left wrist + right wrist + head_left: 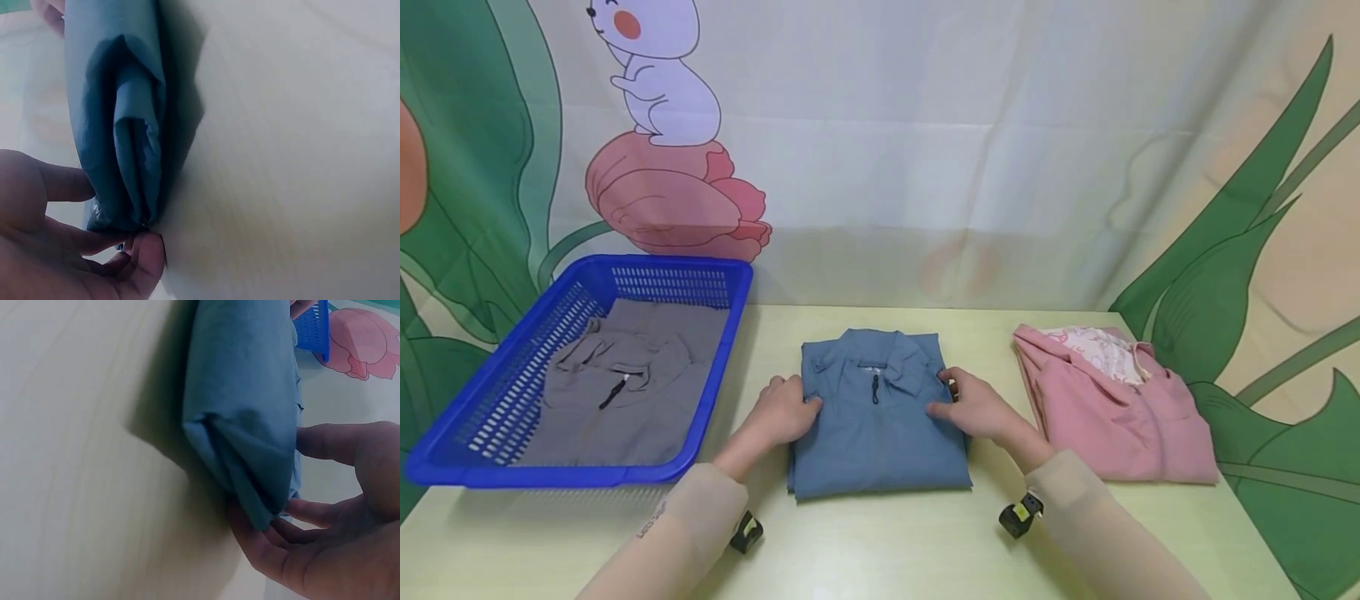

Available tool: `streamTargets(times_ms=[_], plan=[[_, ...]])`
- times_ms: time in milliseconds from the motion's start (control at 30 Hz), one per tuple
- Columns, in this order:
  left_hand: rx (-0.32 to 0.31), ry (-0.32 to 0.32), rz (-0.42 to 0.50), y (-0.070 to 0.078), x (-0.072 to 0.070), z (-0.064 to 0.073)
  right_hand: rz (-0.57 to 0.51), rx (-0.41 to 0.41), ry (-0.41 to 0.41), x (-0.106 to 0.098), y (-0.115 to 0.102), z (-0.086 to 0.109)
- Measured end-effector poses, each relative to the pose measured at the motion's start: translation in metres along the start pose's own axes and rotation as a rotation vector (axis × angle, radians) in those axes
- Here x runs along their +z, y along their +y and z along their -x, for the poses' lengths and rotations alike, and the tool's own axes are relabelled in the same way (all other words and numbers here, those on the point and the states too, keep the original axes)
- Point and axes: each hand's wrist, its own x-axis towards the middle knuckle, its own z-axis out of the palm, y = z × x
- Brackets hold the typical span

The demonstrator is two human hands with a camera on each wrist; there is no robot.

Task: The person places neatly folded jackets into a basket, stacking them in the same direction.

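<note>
A folded blue jacket [880,433] lies collar-away on the table between both hands, its black zipper pull at the collar. My left hand [785,408] grips its left edge, thumb on top. In the left wrist view, the left fingers [147,256] curl under the jacket's folded layers [134,144]. On the opposite side, my right hand [973,404] holds the right edge, thumb also on top. The right wrist view shows the right fingers [256,550] tucked below the bundled fabric [244,375].
To the left stands a blue plastic basket [702,417] with a folded grey zip-collar garment [655,417] inside. A folded pink garment [1120,429] lies on the right of the pale table [880,550]. Behind the table hangs a printed curtain [880,167].
</note>
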Motion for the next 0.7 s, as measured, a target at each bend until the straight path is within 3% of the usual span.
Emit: streamTargets(times_ms=[233, 433, 700], plan=[[0.033, 0.009, 0.090, 0.0026, -0.0014, -0.0029, -0.162, 0.055, 0.020, 0.0025, 0.0054, -0.0038], [0.007, 0.013, 0.154, 0.0030, -0.0020, -0.0010, -0.307, 0.075, 0.057, 0.0025, 0.0023, -0.0060], [-0.012, 0.041, 0.171, 0.0015, -0.0024, -0.0025, -0.436, 0.105, 0.071, 0.0037, 0.0020, -0.0075]])
